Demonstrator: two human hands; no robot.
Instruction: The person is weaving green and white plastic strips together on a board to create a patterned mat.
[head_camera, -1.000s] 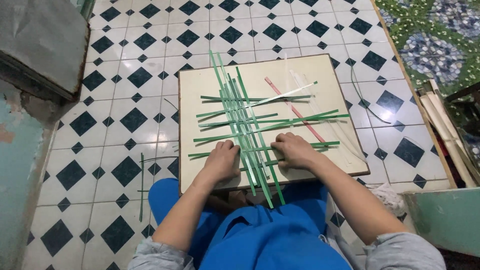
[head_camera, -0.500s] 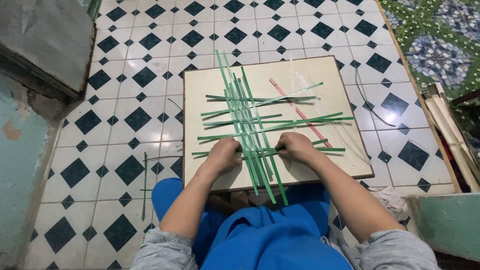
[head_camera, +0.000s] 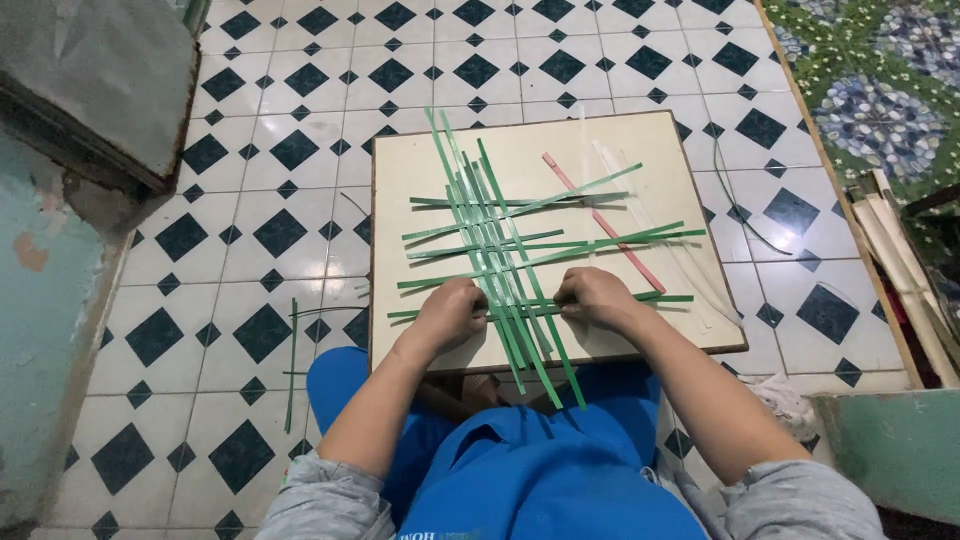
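Several green strips (head_camera: 500, 240) lie crossed on a cream square board (head_camera: 640, 150), some running away from me and some sideways, partly woven. My left hand (head_camera: 450, 312) presses its curled fingers on the near left part of the weave. Just right of the lengthwise strips, my right hand (head_camera: 592, 296) pinches the lowest sideways green strip. A pink strip (head_camera: 600, 220) and pale white strips (head_camera: 655, 225) lie slanted on the board's right half.
The board rests over my blue-clad legs (head_camera: 540, 470) on a white floor with black diamond tiles (head_camera: 270, 150). Loose green strips (head_camera: 292, 360) lie on the floor at left. A grey slab (head_camera: 90, 80) stands far left; wooden slats (head_camera: 905, 270) and a flowered mat (head_camera: 870, 90) lie at right.
Both hands have stayed at the near edge of the weave, fingers working slightly. The lengthwise strips look pushed a little closer together.
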